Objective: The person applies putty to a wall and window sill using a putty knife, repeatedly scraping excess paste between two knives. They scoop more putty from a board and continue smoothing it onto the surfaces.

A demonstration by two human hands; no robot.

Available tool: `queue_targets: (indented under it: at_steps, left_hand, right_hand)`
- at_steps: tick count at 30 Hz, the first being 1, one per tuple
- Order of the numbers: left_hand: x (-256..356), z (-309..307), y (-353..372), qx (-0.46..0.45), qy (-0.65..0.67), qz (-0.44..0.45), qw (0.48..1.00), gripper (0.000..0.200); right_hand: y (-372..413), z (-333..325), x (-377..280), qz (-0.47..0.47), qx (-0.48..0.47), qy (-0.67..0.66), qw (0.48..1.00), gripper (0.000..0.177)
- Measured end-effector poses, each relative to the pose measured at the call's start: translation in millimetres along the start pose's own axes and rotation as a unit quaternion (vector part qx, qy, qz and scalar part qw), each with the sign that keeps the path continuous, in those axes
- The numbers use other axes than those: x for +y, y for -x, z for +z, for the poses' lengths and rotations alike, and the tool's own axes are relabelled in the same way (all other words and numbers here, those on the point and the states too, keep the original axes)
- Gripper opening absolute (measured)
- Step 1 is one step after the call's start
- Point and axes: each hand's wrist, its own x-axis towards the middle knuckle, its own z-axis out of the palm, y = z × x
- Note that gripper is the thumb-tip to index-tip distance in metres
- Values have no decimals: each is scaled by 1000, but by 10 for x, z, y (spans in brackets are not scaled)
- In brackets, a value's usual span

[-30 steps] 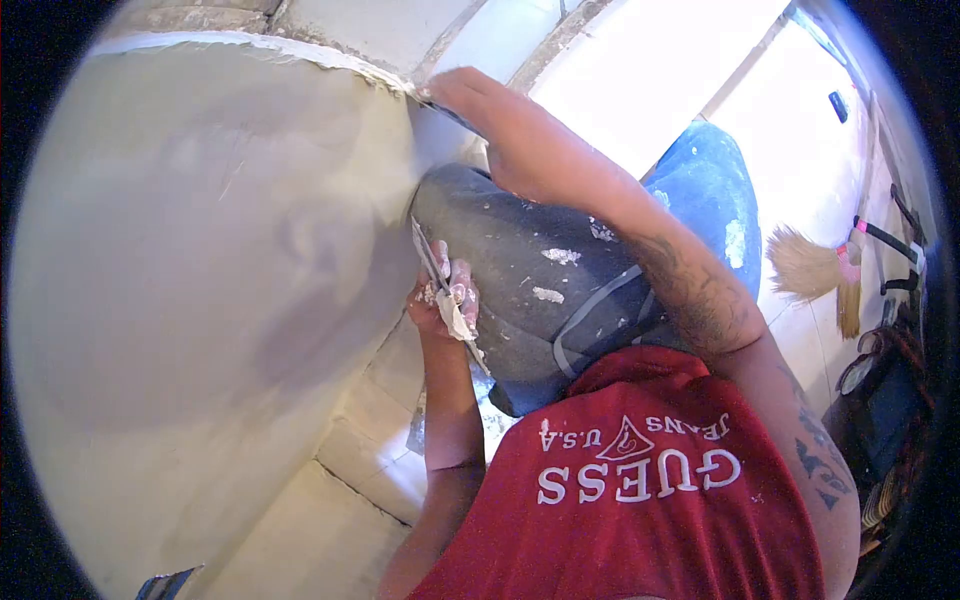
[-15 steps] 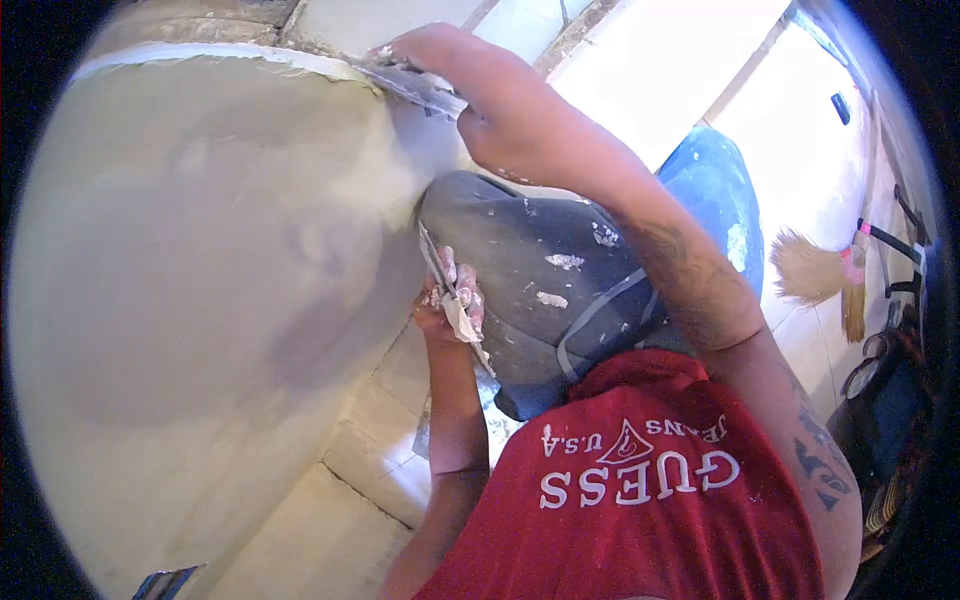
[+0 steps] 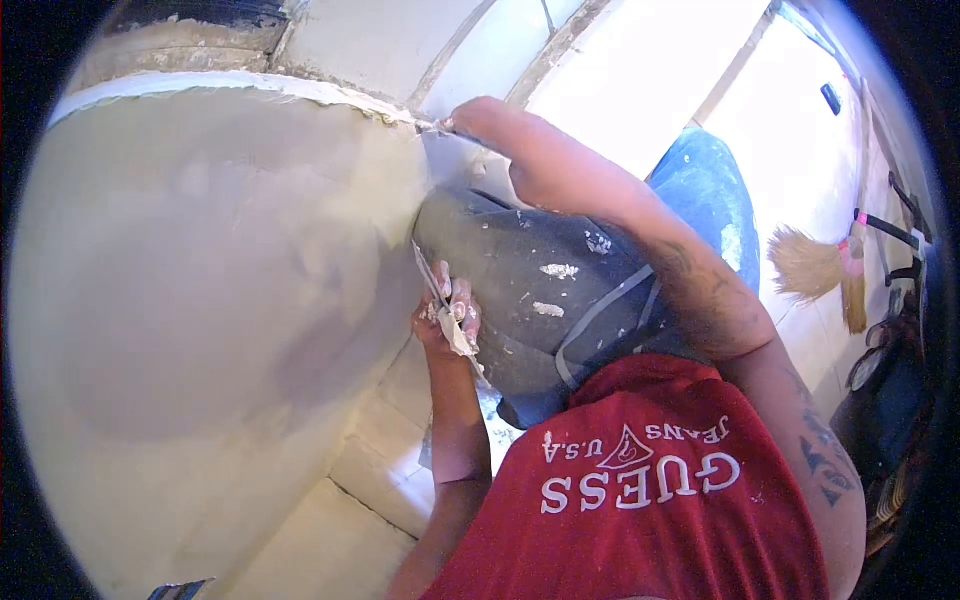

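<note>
Plaster skim (image 3: 200,300) — right hand (image 3: 505,140) clamped on 1 blade (image 3: 445,150) at its top edge; left hand (image 3: 447,312) (fist closed round a loaded knife (image 3: 428,272)) may drip if tilted.

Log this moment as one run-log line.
right hand: trowel at plaster edge | left hand: plaster-caked knife beside knee | wall: smooth coat

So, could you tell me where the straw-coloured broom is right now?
The straw-coloured bristle broom sits at the head view's far right, just right of the person's tattooed right forearm.
</note>
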Motion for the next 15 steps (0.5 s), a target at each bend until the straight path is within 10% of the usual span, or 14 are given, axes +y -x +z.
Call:
queue_targets:
  at_steps: [6, 15]
  left_hand:
    - [-22, -5, -5, 4, 3, 16, 1000, 27]
    - [1, -42, 12, -19, 1, 6, 1000, 24]
  right_hand:
    - [-387, -177, -349, -156, 147, 47, 976, 45]
    - [-502, -13, -470, -122, 67, 27, 990, 54]
